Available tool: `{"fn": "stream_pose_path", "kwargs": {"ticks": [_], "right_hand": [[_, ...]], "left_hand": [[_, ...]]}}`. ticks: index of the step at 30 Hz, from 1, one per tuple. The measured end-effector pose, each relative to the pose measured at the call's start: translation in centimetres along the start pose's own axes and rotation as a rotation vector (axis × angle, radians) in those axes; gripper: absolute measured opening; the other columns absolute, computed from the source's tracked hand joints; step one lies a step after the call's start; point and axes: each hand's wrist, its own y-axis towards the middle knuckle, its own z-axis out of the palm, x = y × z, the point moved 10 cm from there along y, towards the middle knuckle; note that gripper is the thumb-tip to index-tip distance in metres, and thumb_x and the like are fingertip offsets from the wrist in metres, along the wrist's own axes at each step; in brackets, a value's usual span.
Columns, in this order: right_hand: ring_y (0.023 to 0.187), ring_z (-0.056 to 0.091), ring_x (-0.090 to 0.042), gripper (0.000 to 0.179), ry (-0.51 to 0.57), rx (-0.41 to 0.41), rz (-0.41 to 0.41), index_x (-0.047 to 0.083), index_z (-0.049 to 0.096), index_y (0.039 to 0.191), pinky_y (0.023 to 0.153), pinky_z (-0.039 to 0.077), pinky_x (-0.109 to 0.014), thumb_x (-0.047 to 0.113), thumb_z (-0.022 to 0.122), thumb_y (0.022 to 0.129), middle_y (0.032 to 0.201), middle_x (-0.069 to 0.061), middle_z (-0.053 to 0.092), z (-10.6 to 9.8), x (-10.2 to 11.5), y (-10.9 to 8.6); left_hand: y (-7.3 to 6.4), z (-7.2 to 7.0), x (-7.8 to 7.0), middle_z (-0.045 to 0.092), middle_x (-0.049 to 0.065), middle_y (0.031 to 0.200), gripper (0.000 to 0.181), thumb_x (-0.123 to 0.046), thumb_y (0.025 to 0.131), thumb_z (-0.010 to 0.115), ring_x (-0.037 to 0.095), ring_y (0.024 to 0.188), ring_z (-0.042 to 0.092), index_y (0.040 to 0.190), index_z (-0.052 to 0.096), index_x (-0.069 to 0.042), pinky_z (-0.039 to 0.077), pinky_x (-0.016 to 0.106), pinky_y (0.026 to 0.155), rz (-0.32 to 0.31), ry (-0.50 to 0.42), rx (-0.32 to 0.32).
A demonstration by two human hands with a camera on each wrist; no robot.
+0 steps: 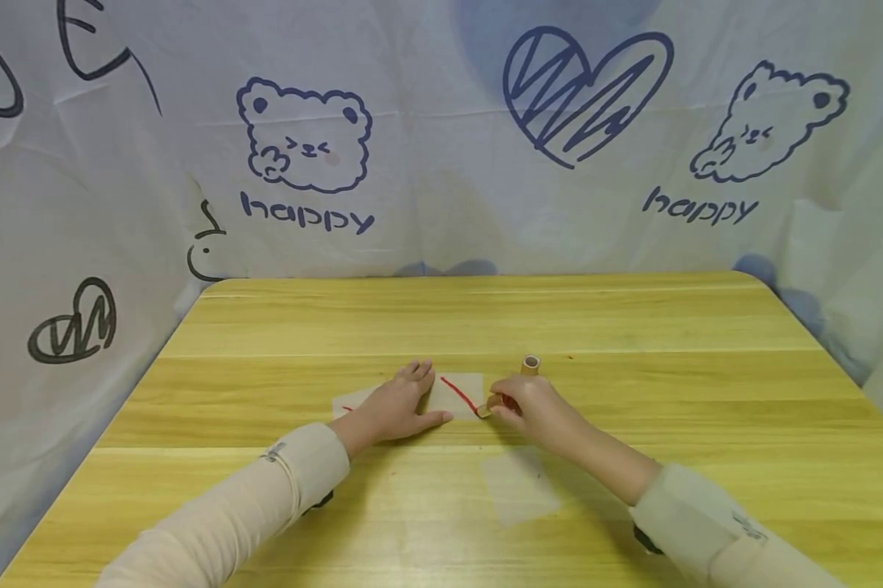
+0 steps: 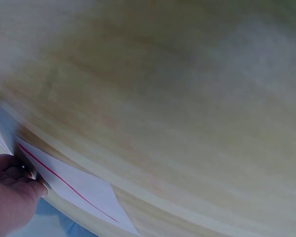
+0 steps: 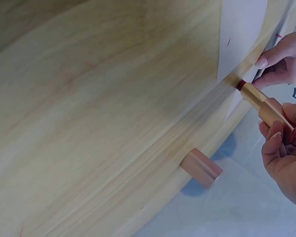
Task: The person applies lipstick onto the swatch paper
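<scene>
My right hand (image 1: 537, 408) grips a gold lipstick (image 3: 266, 106) with a dark red tip (image 3: 241, 85). The tip meets the lower right part of a pale square sheet (image 1: 466, 388), at the end of a slanting red line. That line (image 2: 64, 182) also shows in the left wrist view. My left hand (image 1: 402, 406) rests on the left side of this sheet, thumb spread and fingers extended. A second sheet (image 1: 345, 402) with a red mark lies partly beneath the left hand and wrist. The lipstick cap (image 3: 201, 168) stands just beyond the right hand.
A third pale sheet (image 1: 520, 486) lies nearer me on the wooden table (image 1: 265, 523), bearing a small mark. A small red speck (image 1: 569, 357) is on the wood right of the cap. White cloth (image 1: 426, 163) with drawings hangs behind and beside the table.
</scene>
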Motion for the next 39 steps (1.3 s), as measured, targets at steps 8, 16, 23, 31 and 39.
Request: {"fn": "stream_pose_path", "kwargs": {"ticks": [8,16,23,31,39], "right_hand": [[0.068,0.049,-0.008,0.020,0.049,-0.019,0.090,-0.017,0.071,0.107,0.058,0.046,-0.022,-0.005,0.076,0.091,0.081,-0.012,0.069,-1.1,-0.6,-0.3],[0.066,0.048,-0.007,0.019,0.064,-0.145,0.084,-0.014,0.072,0.106,0.055,0.045,-0.022,-0.006,0.077,0.090,0.079,-0.009,0.066,-3.5,-0.4,-0.6],[0.064,0.047,-0.006,0.017,0.065,-0.217,0.066,-0.013,0.073,0.103,0.054,0.044,-0.022,-0.007,0.079,0.087,0.075,-0.007,0.064,-4.1,-0.6,-1.4],[0.062,0.046,-0.003,0.020,0.060,-0.241,0.052,-0.012,0.073,0.104,0.052,0.043,-0.021,-0.005,0.080,0.087,0.077,-0.007,0.067,-4.3,-0.6,-2.2],[0.061,0.047,-0.003,0.022,0.061,-0.301,0.024,-0.011,0.074,0.102,0.051,0.043,-0.020,-0.008,0.082,0.083,0.078,-0.008,0.070,-4.7,-0.7,-3.1]], "left_hand": [[0.0,0.0,-0.1,0.029,0.032,0.164,0.074,-0.038,0.105,0.064,0.049,0.154,0.025,0.153,0.039,0.013,0.030,0.059,0.122,0.013,0.000,-0.005],[-0.1,0.0,0.0,0.029,0.032,0.164,0.075,-0.038,0.106,0.063,0.048,0.154,0.026,0.153,0.039,0.014,0.031,0.059,0.122,0.014,0.017,-0.003],[-0.2,-0.3,0.0,0.031,0.032,0.164,0.075,-0.039,0.105,0.063,0.048,0.153,0.027,0.153,0.039,0.013,0.032,0.058,0.122,0.015,0.024,-0.004],[-0.3,-0.8,0.2,0.034,0.033,0.161,0.076,-0.039,0.105,0.064,0.047,0.152,0.030,0.152,0.040,0.015,0.029,0.056,0.124,0.015,0.003,-0.017],[-1.0,-2.1,0.3,0.036,0.033,0.161,0.072,-0.037,0.104,0.066,0.047,0.152,0.031,0.152,0.043,0.013,0.029,0.057,0.123,0.020,-0.036,-0.069]]}}
